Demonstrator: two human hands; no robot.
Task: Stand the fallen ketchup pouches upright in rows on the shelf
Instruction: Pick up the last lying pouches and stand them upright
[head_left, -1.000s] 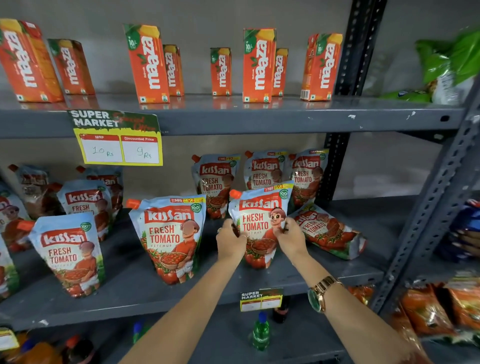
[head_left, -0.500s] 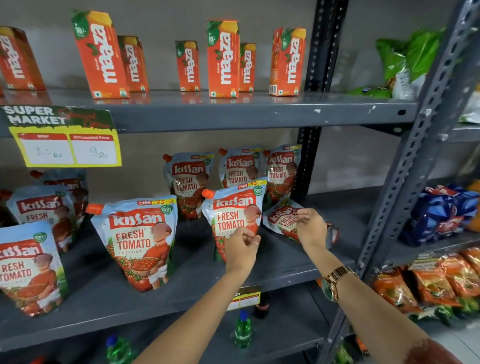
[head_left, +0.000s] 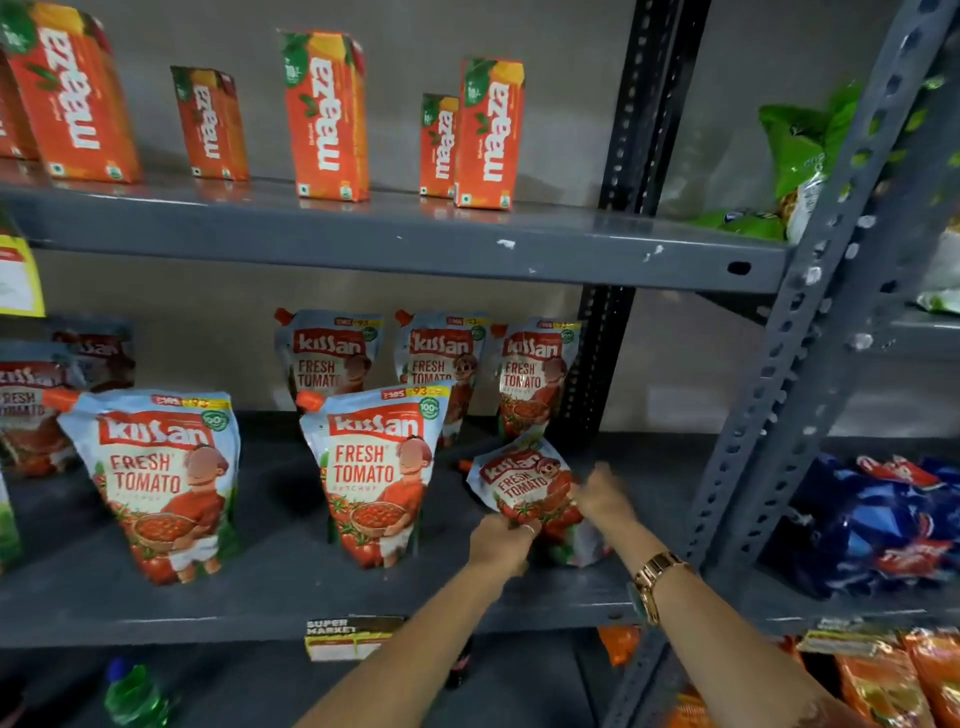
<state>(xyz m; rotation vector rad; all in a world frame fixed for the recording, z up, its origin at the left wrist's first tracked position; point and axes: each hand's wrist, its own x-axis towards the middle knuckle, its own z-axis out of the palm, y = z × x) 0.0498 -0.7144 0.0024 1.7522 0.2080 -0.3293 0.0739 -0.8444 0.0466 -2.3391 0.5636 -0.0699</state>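
On the grey middle shelf (head_left: 260, 597) a Kissan ketchup pouch (head_left: 524, 486) leans back at the right end, half raised. My left hand (head_left: 501, 540) grips its lower left edge and my right hand (head_left: 602, 496) holds its right side. Just left of it a pouch (head_left: 374, 467) stands upright, and another upright pouch (head_left: 156, 478) stands further left. Three pouches (head_left: 436, 358) stand in a row at the back. More pouches (head_left: 36, 405) stand at the far left, partly cut off.
Orange Maaza cartons (head_left: 327, 114) stand on the upper shelf. A perforated grey upright (head_left: 810, 338) rises right of my hands. Blue packets (head_left: 878, 525) and green bags (head_left: 800, 150) fill the neighbouring rack. A price tag (head_left: 353, 636) hangs on the shelf edge; bottles (head_left: 135, 696) sit below.
Both hands left the upright front pouch and moved right to the fallen pouch, which now is lifted off the shelf at its top. The view has swung right.
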